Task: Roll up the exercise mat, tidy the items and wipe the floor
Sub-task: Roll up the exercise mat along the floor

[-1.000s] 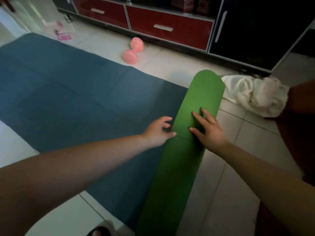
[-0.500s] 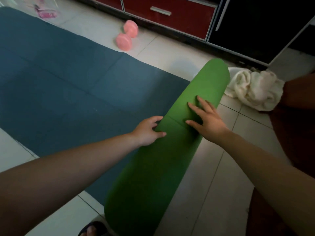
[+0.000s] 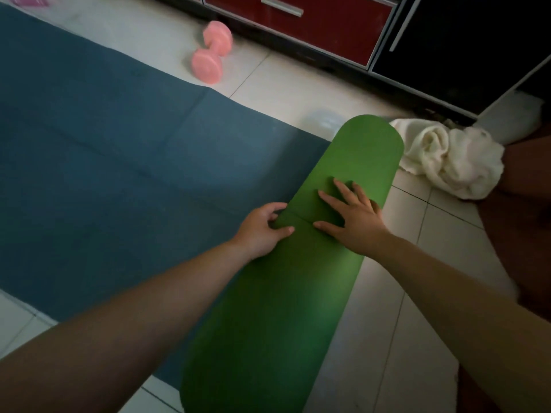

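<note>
The exercise mat lies on the tiled floor, blue side up [image 3: 119, 162], with its right end turned over into a thick green roll [image 3: 286, 293]. My left hand [image 3: 262, 228] curls its fingers around the roll's left edge where green meets blue. My right hand [image 3: 351, 216] presses flat on top of the roll with fingers spread. A pink dumbbell [image 3: 212, 52] lies on the tiles beyond the mat. A crumpled white towel [image 3: 447, 156] sits by the far end of the roll.
A cabinet with red drawers [image 3: 298, 22] and a black door [image 3: 462, 46] runs along the back. A pink item [image 3: 28, 0] shows at the top left edge. A dark brown surface [image 3: 524, 222] fills the right side.
The roll has grown thicker and moved left over the blue mat. Both hands stayed on it, the left now curled tighter around its edge. The view has tilted down.
</note>
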`<state>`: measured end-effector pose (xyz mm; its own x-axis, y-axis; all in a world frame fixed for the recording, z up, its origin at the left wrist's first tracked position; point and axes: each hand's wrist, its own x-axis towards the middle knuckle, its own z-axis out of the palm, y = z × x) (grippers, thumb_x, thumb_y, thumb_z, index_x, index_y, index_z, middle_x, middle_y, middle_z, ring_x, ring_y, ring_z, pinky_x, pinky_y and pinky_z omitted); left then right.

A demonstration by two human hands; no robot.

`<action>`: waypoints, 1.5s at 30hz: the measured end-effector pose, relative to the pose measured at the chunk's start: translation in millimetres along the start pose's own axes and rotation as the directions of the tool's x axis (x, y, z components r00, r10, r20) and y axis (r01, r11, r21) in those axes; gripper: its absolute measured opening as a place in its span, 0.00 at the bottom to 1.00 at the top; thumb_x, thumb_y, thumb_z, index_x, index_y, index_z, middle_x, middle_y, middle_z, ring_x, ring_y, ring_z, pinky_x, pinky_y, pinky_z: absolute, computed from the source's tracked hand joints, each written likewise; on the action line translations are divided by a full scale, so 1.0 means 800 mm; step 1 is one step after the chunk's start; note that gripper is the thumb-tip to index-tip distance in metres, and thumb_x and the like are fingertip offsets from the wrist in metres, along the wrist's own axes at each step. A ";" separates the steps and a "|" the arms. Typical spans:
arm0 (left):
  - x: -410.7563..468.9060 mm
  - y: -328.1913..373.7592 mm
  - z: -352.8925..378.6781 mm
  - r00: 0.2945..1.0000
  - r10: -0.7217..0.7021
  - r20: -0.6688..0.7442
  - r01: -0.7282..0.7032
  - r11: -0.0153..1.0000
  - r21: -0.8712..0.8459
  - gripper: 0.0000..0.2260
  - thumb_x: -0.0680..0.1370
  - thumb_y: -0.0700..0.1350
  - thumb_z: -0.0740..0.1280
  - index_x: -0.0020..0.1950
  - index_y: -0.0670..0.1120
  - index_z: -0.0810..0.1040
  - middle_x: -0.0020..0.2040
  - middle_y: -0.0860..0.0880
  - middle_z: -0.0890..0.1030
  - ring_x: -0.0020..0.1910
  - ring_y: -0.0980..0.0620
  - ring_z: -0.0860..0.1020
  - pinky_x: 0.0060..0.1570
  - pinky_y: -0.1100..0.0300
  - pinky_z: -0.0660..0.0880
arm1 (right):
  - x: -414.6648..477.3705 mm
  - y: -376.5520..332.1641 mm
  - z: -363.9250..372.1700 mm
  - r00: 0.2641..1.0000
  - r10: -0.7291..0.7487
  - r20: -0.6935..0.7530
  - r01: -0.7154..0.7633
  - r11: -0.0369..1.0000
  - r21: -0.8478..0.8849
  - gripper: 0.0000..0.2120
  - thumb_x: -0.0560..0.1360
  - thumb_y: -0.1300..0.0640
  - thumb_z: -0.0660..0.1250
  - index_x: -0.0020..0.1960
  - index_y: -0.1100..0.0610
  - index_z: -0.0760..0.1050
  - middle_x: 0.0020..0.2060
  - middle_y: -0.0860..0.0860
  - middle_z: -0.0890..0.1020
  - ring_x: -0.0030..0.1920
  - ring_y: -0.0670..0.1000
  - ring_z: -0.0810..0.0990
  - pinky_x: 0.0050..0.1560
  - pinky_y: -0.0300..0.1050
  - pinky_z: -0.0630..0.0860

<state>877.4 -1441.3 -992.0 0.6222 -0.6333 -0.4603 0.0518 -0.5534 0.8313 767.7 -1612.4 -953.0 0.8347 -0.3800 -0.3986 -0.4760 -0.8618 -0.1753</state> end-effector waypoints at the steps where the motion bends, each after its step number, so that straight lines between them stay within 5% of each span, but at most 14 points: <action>1: 0.007 0.001 -0.011 1.000 0.009 0.006 -0.009 1.000 0.019 0.24 0.72 0.44 0.73 0.67 0.51 0.71 0.60 0.46 0.75 0.59 0.48 0.76 0.63 0.50 0.71 | 0.006 -0.006 -0.002 1.000 0.012 0.005 -0.012 1.000 -0.003 0.32 0.73 0.32 0.55 0.74 0.37 0.49 0.76 0.43 0.41 0.75 0.52 0.38 0.73 0.61 0.43; 9: 0.026 0.027 -0.063 0.988 -0.026 0.154 0.008 0.994 0.111 0.22 0.76 0.46 0.68 0.70 0.48 0.69 0.63 0.47 0.75 0.61 0.49 0.74 0.60 0.59 0.68 | 0.029 -0.046 -0.061 0.965 -0.002 0.264 0.040 0.989 -0.140 0.34 0.74 0.34 0.56 0.75 0.42 0.49 0.76 0.48 0.42 0.75 0.57 0.40 0.73 0.62 0.48; 16: 0.041 0.041 -0.068 0.984 -0.060 0.166 0.045 0.995 0.091 0.21 0.77 0.44 0.68 0.69 0.48 0.70 0.65 0.45 0.73 0.64 0.49 0.71 0.62 0.59 0.66 | 0.097 -0.028 -0.091 0.874 -0.239 0.422 0.381 0.877 -0.292 0.45 0.67 0.25 0.56 0.76 0.44 0.46 0.77 0.49 0.44 0.76 0.55 0.44 0.74 0.57 0.50; 19: 0.046 0.028 -0.077 0.992 -0.094 0.084 0.083 0.988 0.129 0.22 0.76 0.44 0.69 0.69 0.47 0.70 0.65 0.44 0.74 0.65 0.48 0.71 0.60 0.63 0.65 | 0.129 -0.028 -0.077 0.828 -0.314 0.465 0.473 0.836 -0.277 0.50 0.59 0.20 0.44 0.76 0.43 0.46 0.77 0.48 0.45 0.76 0.53 0.45 0.74 0.57 0.49; 25: -0.009 -0.017 -0.104 0.950 -0.279 -0.138 0.301 0.937 0.179 0.20 0.76 0.50 0.67 0.67 0.49 0.71 0.62 0.45 0.76 0.58 0.50 0.75 0.55 0.65 0.67 | 0.160 -0.072 -0.037 0.695 -0.588 0.415 0.682 0.721 -0.122 0.48 0.59 0.24 0.39 0.74 0.43 0.54 0.76 0.45 0.53 0.75 0.49 0.50 0.73 0.53 0.45; 30: -0.065 -0.023 -0.103 0.873 -0.399 -0.279 0.446 0.886 0.127 0.22 0.76 0.50 0.68 0.68 0.49 0.71 0.64 0.47 0.74 0.59 0.51 0.74 0.54 0.67 0.67 | 0.174 -0.117 -0.024 0.529 -0.702 0.476 0.819 0.569 -0.073 0.39 0.69 0.28 0.54 0.75 0.43 0.53 0.76 0.45 0.52 0.75 0.48 0.49 0.73 0.57 0.46; 34: -0.085 -0.016 -0.083 0.863 -0.363 -0.352 0.428 0.895 0.126 0.21 0.76 0.49 0.68 0.68 0.47 0.71 0.64 0.45 0.74 0.61 0.50 0.73 0.54 0.68 0.64 | 0.172 -0.141 -0.025 0.446 -0.687 0.574 0.864 0.498 -0.075 0.37 0.71 0.30 0.53 0.75 0.43 0.49 0.76 0.44 0.52 0.76 0.48 0.48 0.73 0.62 0.43; 39: -0.048 -0.019 -0.073 0.915 -0.241 -0.324 0.309 0.935 0.175 0.20 0.76 0.48 0.67 0.68 0.47 0.71 0.65 0.46 0.74 0.61 0.51 0.72 0.52 0.72 0.62 | 0.181 -0.144 -0.027 0.506 -0.610 0.610 0.838 0.515 -0.180 0.36 0.71 0.28 0.49 0.74 0.44 0.54 0.73 0.48 0.63 0.73 0.51 0.59 0.72 0.64 0.48; 45: -0.028 0.002 -0.069 0.954 -0.214 -0.210 0.269 0.920 0.285 0.19 0.79 0.52 0.62 0.68 0.47 0.71 0.65 0.45 0.74 0.61 0.49 0.73 0.58 0.62 0.66 | 0.178 -0.109 -0.042 0.606 -0.575 0.550 0.784 0.551 -0.288 0.35 0.70 0.27 0.49 0.71 0.44 0.62 0.67 0.52 0.71 0.67 0.55 0.67 0.68 0.53 0.61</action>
<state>906.5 -1397.9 -963.1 0.7462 -0.3721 -0.5520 -0.0075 -0.8339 0.5519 937.0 -1603.0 -964.0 0.6270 0.4500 -0.6359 0.4716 -0.8690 -0.1500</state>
